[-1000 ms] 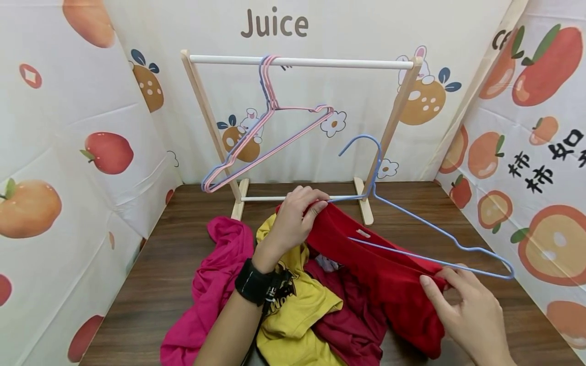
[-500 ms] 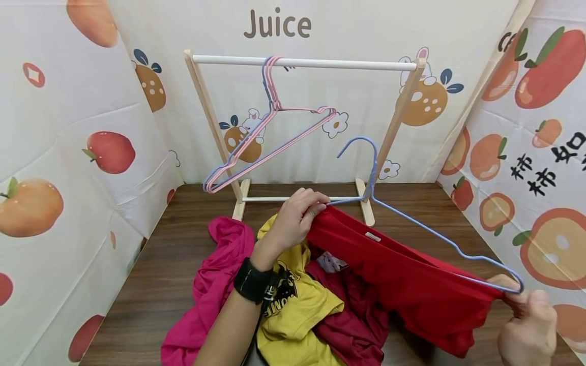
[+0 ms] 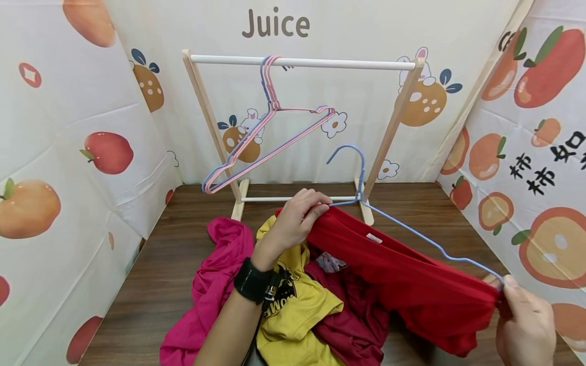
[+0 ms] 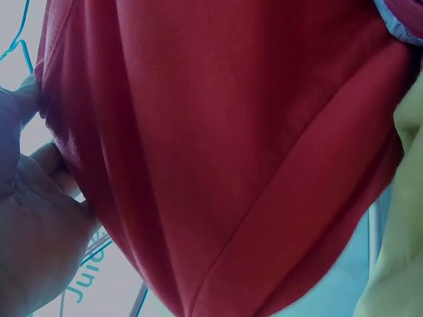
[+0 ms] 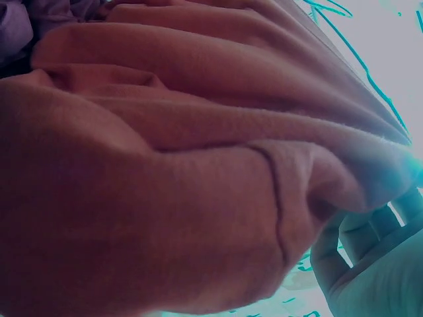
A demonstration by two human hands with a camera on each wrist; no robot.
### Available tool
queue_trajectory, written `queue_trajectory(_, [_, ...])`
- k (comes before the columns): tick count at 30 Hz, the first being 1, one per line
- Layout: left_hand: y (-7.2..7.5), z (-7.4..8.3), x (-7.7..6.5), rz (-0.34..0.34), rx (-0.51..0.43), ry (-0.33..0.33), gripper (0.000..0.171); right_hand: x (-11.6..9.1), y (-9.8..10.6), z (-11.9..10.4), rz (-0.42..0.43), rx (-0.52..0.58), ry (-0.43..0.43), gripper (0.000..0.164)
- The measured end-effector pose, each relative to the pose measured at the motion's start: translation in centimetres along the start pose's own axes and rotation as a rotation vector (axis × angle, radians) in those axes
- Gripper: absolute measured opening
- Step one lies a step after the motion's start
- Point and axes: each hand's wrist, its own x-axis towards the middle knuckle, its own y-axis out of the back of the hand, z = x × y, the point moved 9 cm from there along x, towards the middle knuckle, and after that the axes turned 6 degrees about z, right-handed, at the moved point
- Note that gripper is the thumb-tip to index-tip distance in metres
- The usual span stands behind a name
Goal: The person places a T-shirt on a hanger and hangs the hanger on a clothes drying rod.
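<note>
While the right hand point(image 3: 524, 325) pinches one end of the red shirt point(image 3: 412, 290) and the blue hanger point(image 3: 412, 234) at 4 o'clock, the left hand point(image 3: 295, 221) grips the other end near the middle. Under the shirt, a yellow shirt point(image 3: 297, 315), a pink shirt point(image 3: 215, 284) and a dark red one point(image 3: 352, 325) lie heaped on the tabletop point(image 3: 151, 284). Farther back, at 12 o'clock, a wooden rack point(image 3: 302, 62) holds pink and blue hangers point(image 3: 270, 132).

Head view bright, evenly lit, edges bowed by the wide lens; both wrist views blurred, backlit, tinted cyan
</note>
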Motion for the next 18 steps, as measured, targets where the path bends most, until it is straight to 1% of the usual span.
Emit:
queue_trajectory(2, [0.0, 0.1, 0.0, -0.002, 0.0, 0.0, 0.017, -0.1, -0.3, -0.2, -0.013, 0.011, 0.01, 0.034])
queue_trajectory(4, [0.0, 0.3, 0.0, 0.0, -0.003, -0.002, 0.017, -0.1, -0.4, -0.5, 0.024, -0.064, 0.009, 0.028])
queue_trajectory(5, [-0.1, 0.4, 0.1, -0.001, -0.003, -0.006, 0.017, -0.1, -0.4, -0.5, 0.056, -0.142, -0.005, 0.023])
queue_trajectory(7, [-0.1, 0.6, 0.1, -0.006, -0.005, -0.014, 0.016, -0.1, -0.6, -0.7, 0.086, -0.318, -0.035, 0.017])
queue_trajectory(9, [-0.1, 0.7, 0.1, -0.016, -0.005, -0.02, 0.017, -0.2, -0.9, -0.9, 0.095, -0.504, -0.063, 0.019])
queue_trajectory(11, [-0.2, 0.7, 0.0, -0.027, -0.001, -0.022, 0.018, -0.2, -1.2, -1.0, 0.095, -0.624, -0.081, 0.023])
queue_trajectory(13, [-0.3, 0.7, 0.0, -0.034, 0.0, -0.021, 0.019, -0.2, -1.2, -1.2, 0.104, -0.708, -0.081, 0.024])
queue_trajectory(15, [-0.3, 0.8, -0.1, -0.034, -0.004, -0.02, 0.019, -0.2, -1.3, -1.3, 0.097, -0.769, -0.056, 0.023])
queue_trajectory(18, [-0.4, 1.1, -0.2, -0.033, -0.019, -0.032, 0.018, -0.2, -1.9, -1.7, 0.039, -0.876, 0.058, 0.022])
